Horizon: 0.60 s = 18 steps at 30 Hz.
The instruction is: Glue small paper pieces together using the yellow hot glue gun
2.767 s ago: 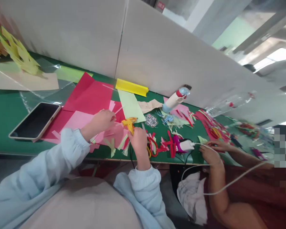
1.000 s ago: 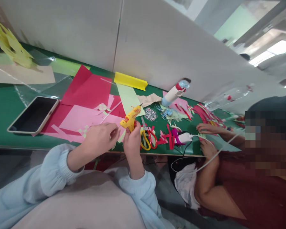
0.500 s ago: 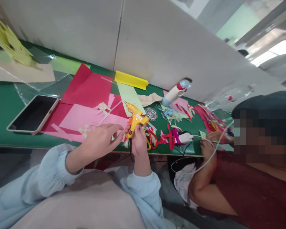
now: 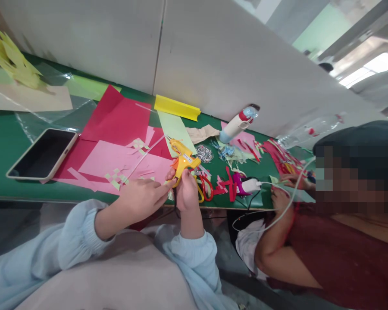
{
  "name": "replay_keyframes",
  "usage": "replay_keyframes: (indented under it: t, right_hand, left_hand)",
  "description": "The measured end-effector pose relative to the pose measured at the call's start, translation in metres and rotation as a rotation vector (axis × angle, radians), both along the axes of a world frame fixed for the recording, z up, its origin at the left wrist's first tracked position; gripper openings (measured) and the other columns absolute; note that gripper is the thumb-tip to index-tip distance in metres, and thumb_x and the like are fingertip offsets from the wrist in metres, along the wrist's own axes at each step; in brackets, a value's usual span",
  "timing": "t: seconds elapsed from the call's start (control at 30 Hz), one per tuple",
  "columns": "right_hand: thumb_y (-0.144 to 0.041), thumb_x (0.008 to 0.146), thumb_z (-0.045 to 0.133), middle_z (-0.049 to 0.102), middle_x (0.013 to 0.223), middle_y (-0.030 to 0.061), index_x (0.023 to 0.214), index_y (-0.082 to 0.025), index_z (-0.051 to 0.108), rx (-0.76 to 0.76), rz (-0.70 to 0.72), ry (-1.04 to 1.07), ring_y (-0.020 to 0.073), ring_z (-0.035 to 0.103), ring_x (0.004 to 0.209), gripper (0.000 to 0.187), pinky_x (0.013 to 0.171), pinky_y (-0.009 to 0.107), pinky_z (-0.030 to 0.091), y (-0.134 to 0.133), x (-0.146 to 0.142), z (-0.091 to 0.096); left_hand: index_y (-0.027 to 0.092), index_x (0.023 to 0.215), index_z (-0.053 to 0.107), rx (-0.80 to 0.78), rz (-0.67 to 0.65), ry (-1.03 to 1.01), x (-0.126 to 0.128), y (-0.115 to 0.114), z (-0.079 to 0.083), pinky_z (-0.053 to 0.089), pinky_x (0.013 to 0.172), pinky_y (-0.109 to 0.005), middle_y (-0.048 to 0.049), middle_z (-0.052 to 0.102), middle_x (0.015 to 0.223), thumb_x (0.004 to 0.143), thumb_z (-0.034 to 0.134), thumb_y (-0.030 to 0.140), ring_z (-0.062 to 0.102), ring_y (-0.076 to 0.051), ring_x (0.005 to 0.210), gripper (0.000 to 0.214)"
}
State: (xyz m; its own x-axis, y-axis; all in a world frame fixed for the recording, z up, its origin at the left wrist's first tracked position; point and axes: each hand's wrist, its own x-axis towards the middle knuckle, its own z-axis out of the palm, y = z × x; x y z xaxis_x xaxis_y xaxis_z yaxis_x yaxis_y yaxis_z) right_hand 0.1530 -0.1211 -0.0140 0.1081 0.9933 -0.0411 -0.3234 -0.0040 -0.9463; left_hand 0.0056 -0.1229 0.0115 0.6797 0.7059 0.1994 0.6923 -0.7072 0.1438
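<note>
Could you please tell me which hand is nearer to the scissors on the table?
Right. The right hand, gripping the glue gun, sits just beside the scissors; the left hand is farther off, beyond the right one.

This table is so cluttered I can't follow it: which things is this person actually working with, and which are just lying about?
In hand: yellow glue gun, gripped by the right hand; left hand, fingertip at its handle; pink paper by the hands.
Lying about: tablet, red and yellow scissors, white bottle, yellow folded strip, red paper.
</note>
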Motion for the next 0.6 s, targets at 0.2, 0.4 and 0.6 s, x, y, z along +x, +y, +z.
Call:
replay_keyframes:
  t: [0.2,0.4,0.6]
  right_hand:
    - [-0.060,0.083,0.050,0.052,0.074,0.0028,0.079,-0.023,0.043,0.011,-0.022,0.064,0.0184,0.058,0.075,0.038,0.069,0.035,0.054,0.0012,-0.0041,-0.0024]
    - [-0.060,0.085,0.049,0.052,0.074,0.0029,0.076,-0.022,0.044,0.017,-0.025,0.044,0.0166,0.055,0.070,0.039,0.067,0.033,0.053,0.0009,-0.0045,-0.0018]
    - [-0.056,0.090,0.045,0.057,0.078,0.0028,0.090,-0.022,0.049,0.076,-0.090,-0.120,0.0165,0.059,0.071,0.035,0.068,0.032,0.053,0.0021,-0.0033,-0.0094]
  left_hand:
    - [0.019,0.121,0.064,0.002,-0.026,0.091,0.0032,-0.0017,0.0002,0.033,0.047,-0.029,-0.0056,0.070,0.065,0.093,0.040,0.023,0.064,-0.020,0.057,0.037]
    - [0.018,0.119,0.062,-0.034,-0.022,0.082,0.0030,-0.0018,0.0015,0.034,0.049,-0.027,-0.0060,0.071,0.067,0.091,0.041,0.022,0.064,-0.017,0.056,0.036]
    - [0.020,0.112,0.067,-0.102,0.028,-0.157,0.0002,-0.0018,0.0001,0.034,0.049,-0.027,-0.0052,0.070,0.066,0.090,0.041,0.027,0.060,-0.017,0.054,0.035]
